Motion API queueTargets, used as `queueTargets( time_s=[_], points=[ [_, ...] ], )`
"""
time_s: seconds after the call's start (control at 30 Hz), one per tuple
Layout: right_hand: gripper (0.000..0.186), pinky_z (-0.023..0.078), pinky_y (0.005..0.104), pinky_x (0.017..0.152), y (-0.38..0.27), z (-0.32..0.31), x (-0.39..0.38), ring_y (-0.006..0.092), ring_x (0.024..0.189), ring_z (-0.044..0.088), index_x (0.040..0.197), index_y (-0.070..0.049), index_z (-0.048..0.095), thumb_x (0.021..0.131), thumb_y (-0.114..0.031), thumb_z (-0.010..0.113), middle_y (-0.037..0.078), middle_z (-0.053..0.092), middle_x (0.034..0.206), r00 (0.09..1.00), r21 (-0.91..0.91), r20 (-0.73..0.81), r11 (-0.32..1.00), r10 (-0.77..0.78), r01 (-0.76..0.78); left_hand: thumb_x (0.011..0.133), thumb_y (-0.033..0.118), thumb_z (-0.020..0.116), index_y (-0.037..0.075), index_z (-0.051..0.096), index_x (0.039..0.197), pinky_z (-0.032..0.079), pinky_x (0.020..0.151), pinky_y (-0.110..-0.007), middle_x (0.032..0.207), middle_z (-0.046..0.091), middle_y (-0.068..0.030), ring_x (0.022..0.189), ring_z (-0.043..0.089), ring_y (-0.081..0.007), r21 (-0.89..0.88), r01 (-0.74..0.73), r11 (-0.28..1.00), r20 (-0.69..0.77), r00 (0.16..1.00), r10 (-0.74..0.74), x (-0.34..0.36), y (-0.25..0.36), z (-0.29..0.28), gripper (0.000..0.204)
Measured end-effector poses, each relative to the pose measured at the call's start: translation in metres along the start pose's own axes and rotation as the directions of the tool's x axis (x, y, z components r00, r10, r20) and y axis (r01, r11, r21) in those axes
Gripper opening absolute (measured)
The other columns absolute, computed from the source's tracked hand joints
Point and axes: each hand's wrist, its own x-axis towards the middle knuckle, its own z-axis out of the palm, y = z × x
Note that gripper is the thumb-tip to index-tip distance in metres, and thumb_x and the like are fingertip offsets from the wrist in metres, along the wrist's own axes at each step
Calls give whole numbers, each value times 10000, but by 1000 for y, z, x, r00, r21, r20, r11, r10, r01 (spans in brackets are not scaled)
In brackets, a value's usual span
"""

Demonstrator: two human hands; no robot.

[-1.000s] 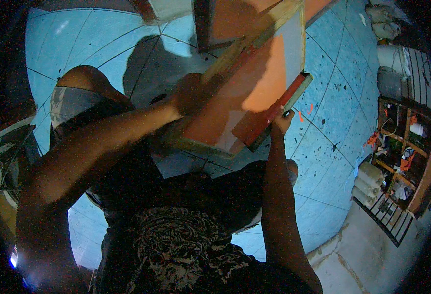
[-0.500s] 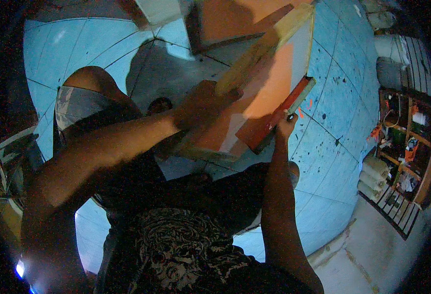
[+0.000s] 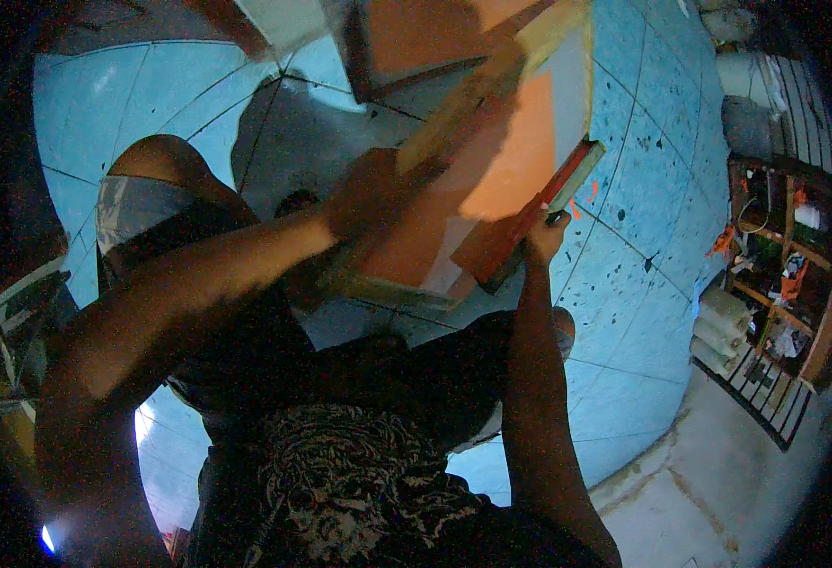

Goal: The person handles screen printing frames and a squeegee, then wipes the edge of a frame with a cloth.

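My left hand (image 3: 364, 194) is blurred and dark at the left long edge of a wood-framed panel (image 3: 511, 161) with orange and grey areas; its fingers look curled, but what they hold is unclear. The panel slants from near my lap toward the upper right, and its left wooden edge (image 3: 539, 38) is smeared. My right hand (image 3: 544, 237) grips a red bar (image 3: 553, 185) with a pale green side, lying along the panel's lower right part. The fingertips of my left hand are hidden in shadow.
Beneath me is a light blue tiled floor (image 3: 643, 237) with dark specks and orange scraps. A second orange panel (image 3: 421, 38) stands at the top. At right are a cluttered wooden shelf (image 3: 780, 293), pale rolls (image 3: 719, 322) and metal grilles (image 3: 757, 398); dark equipment (image 3: 9, 331) is at left.
My left hand moved forward and right half a second ago and is now back lower left, blurred. The right hand and red bar have shifted only slightly along with the panel.
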Motion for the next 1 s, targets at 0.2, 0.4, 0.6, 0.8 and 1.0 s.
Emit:
queueTargets(
  time_s=[0.2,0.4,0.6,0.8,1.0],
  points=[
    [459,453,385,747,-6,-2,-5,309,841,589,1056,-14,404,861,-402,552,185,594,920,999,44,8,998,-51,50,913,501,346,26,635,873,470,625,-487,696,615,-238,688,612,-413,312,-228,922,63,974,220,11,-21,8,557],
    [397,451,365,746,-3,-3,-1,274,817,580,1035,-9,417,872,-345,552,170,590,921,998,67,34,997,-51,49,918,533,268,33,637,831,479,618,-484,681,607,-239,641,605,-402,96,61,994,137,988,-73,7,-4,-3,627],
    [391,447,354,745,-3,-2,-3,245,823,564,1023,2,424,871,-333,557,156,586,905,996,145,25,986,-83,79,892,590,281,-1,634,792,473,617,-485,679,602,-251,657,600,-421,194,13,981,100,994,-33,1,11,-9,696],
    [498,454,410,731,-7,-4,-2,349,835,588,1085,-14,395,853,-433,533,199,602,902,996,107,24,991,-82,79,846,657,322,-26,635,755,458,627,-495,681,601,-262,693,600,-437,154,-51,987,43,998,45,4,5,2,757],
    [375,440,344,765,-16,-10,1,226,839,551,1049,13,442,877,-300,557,145,583,934,998,83,9,995,-57,57,829,669,342,-17,637,749,457,633,-490,682,612,-239,703,615,-409,-4,206,979,91,975,-205,-5,20,3,751]
  ],
)
